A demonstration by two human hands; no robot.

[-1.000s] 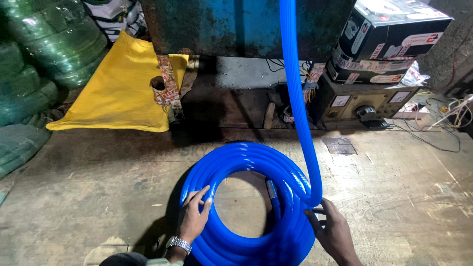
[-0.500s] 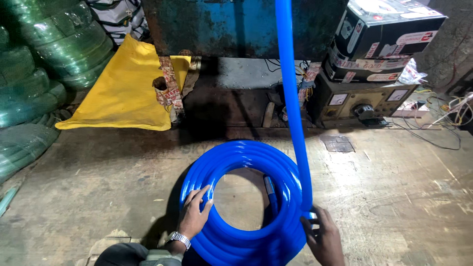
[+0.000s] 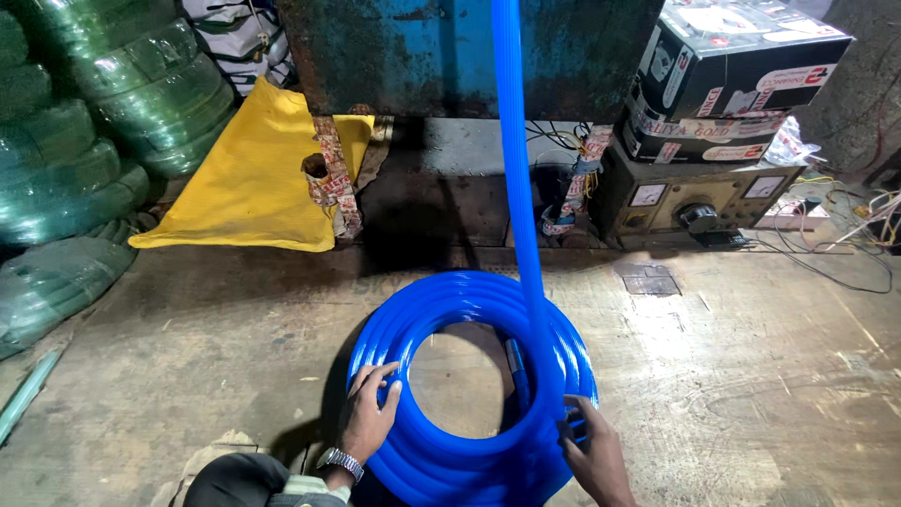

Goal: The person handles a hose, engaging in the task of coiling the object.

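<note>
Across the back of the scene stands a blue, rust-streaked metal machine body, and before it spreads a worn wooden floor that carries everything else. At the far left, green hose coils are stacked in a tall heap, and a yellow sack lies flat between that heap and the machine. At the right, black printed cartons sit piled on a metal control box with dials, with loose wires trailing off beside it.

Nearer the camera, on the floor, lies the blue hose coil, a thick ring of many turns with bare floor showing through its middle. From its right side a single blue hose strand rises straight up and out of the top of the view.

Both hands are on the near half of the ring. The left hand, with a wristwatch on its wrist, lies on the coil's left side; its fingers are curled loosely over the inner edge of the turns, hooking them rather than clenching. The right hand is at the coil's right side, just below where the strand meets the ring; its fingers press against the outer turns, partly bent, and how far they wrap around cannot be told.
</note>
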